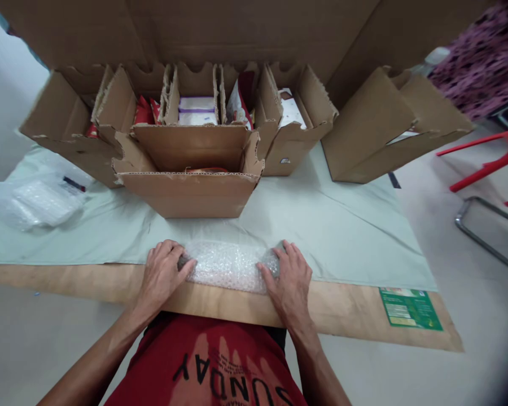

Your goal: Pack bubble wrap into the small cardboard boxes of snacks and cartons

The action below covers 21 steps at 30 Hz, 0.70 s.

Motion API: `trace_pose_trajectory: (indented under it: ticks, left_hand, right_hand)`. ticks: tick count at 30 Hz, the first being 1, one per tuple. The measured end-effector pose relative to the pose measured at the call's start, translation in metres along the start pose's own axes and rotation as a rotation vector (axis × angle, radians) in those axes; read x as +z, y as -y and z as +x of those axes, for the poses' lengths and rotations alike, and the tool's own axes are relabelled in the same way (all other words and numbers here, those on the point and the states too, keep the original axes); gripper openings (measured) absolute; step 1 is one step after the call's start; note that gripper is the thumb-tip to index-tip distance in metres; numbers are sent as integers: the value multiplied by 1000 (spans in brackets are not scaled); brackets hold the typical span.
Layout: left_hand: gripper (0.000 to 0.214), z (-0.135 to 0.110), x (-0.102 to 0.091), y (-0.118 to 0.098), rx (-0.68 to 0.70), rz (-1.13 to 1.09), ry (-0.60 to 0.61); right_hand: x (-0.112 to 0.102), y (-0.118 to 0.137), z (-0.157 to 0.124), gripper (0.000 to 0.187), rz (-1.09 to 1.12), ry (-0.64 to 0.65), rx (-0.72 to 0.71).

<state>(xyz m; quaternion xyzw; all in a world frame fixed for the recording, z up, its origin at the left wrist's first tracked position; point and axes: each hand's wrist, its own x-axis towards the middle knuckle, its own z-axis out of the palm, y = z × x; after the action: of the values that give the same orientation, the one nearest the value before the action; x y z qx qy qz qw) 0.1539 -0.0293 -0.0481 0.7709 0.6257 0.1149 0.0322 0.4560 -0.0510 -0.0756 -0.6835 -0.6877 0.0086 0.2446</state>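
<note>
A roll of clear bubble wrap (228,264) lies lengthwise along the front edge of the table, in front of a cardboard box. My left hand (163,270) grips its left end, thumb on the near side and fingers curled over the top. At the other end my right hand (288,276) holds it the same way. Something darker shows through the plastic near both ends, but I cannot make out what is wrapped inside. The open cardboard box (190,194) right behind it has a reddish item low inside, mostly hidden by its front wall.
Several open cardboard bins (296,146) stand in a row behind, holding packets and boxes. Another bin (359,135) stands apart at the right. More bubble wrap (46,194) lies at the left on the pale green cloth (322,225). A green printed sheet (410,309) sits by the front-right edge.
</note>
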Motion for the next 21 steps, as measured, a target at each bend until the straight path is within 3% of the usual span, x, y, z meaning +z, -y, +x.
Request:
trace_pose_trajectory:
  ticks: [4, 7, 11, 15, 21]
  left_hand:
    - [18, -2, -2, -6, -42, -179, -41]
    - [18, -4, -12, -10, -135, -401, -21]
    - [17, 1, -26, -12, -241, -549, -48]
    - [36, 11, -25, -7, -163, -523, -164]
    - [37, 11, -7, 3, -45, -296, -268]
  right_hand:
    - [-4, 6, 2, 23, 269, 2, 20]
    - [-16, 9, -4, 18, 548, 35, 172]
    - [-32, 13, -11, 33, 733, 106, 354]
    - [-35, 15, -6, 46, 717, 81, 326]
    - [-10, 12, 20, 49, 336, 41, 111]
